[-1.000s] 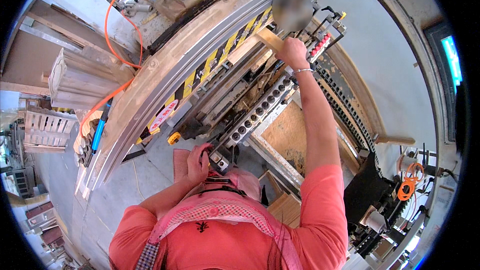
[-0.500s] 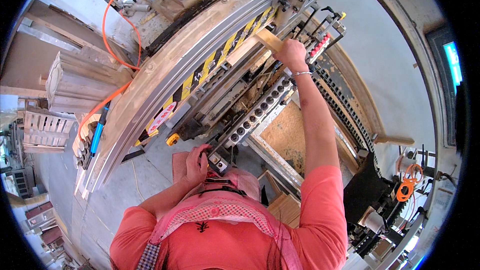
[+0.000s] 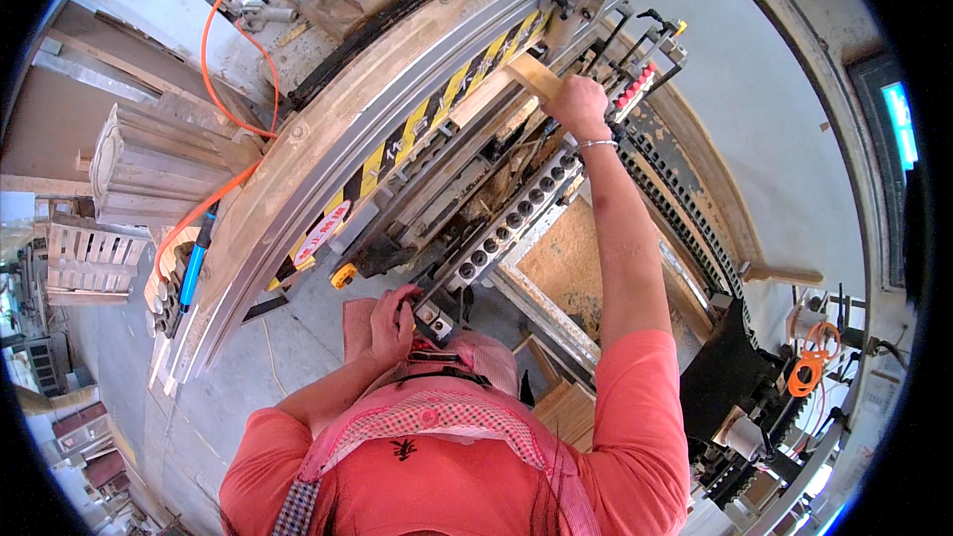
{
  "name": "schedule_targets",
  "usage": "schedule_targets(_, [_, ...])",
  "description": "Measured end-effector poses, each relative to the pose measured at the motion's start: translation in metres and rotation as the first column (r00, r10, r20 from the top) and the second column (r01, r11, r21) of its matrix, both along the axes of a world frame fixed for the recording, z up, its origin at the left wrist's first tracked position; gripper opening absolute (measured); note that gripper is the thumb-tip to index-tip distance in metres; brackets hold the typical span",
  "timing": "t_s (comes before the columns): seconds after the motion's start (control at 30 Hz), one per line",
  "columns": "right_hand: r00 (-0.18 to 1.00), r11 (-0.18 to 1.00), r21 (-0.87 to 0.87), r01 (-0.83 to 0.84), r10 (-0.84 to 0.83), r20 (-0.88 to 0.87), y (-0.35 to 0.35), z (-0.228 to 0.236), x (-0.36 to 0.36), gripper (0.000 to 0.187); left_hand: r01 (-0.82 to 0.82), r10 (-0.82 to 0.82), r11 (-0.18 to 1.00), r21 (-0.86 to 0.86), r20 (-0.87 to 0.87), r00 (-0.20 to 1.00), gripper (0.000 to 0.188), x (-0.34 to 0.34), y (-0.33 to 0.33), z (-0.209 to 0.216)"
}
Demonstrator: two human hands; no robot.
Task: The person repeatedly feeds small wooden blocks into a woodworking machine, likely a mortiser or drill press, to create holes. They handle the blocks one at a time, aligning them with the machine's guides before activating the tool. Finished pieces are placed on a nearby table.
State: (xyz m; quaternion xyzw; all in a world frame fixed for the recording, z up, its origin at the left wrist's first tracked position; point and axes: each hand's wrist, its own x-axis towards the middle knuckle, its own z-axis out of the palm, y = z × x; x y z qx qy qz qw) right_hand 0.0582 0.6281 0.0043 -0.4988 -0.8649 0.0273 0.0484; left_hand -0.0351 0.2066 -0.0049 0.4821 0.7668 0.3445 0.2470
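Observation:
My right hand [image 3: 578, 105], arm stretched far out over the machine, is closed around the near end of a short flat wooden piece [image 3: 534, 77]. That piece meets a pale wooden strip [image 3: 482, 102] lying along the striped rail. Close to my waist, my left hand [image 3: 391, 326] has its fingers curled at the near end of the machine. Something dark shows between its thumb and fingers, but I cannot make out what it is. Beside it sits a small metal control box [image 3: 434, 321] with round buttons.
A long beam with yellow-black striping [image 3: 447, 99] crosses the machine. Nearer me runs a bar with a row of round black knobs [image 3: 511, 220]. An orange hose [image 3: 206, 50] loops at the left. Sawdust covers a panel [image 3: 571, 263]; a black cable chain [image 3: 685, 223] lies at the right.
Both hands keep almost the same place and grip. My right arm has shifted very slightly; the wooden piece stays where it was.

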Motion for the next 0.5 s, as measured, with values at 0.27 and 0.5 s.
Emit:
schedule_targets(0.27, [1.0,1.0,-0.001,0.008,-0.008,-0.026,0.0005,-0.0021,-0.0027,0.031,-0.013,0.014,0.999,0.049,-0.022,1.0,0.027,0.003,0.0021,-0.0039])
schedule_targets(0.5, [1.0,1.0,-0.005,0.016,-0.016,0.01,0.0005,-0.0012,-0.0044,0.023,-0.027,0.025,0.998,0.052,0.024,0.999,0.027,0.0049,0.0044,-0.0004])
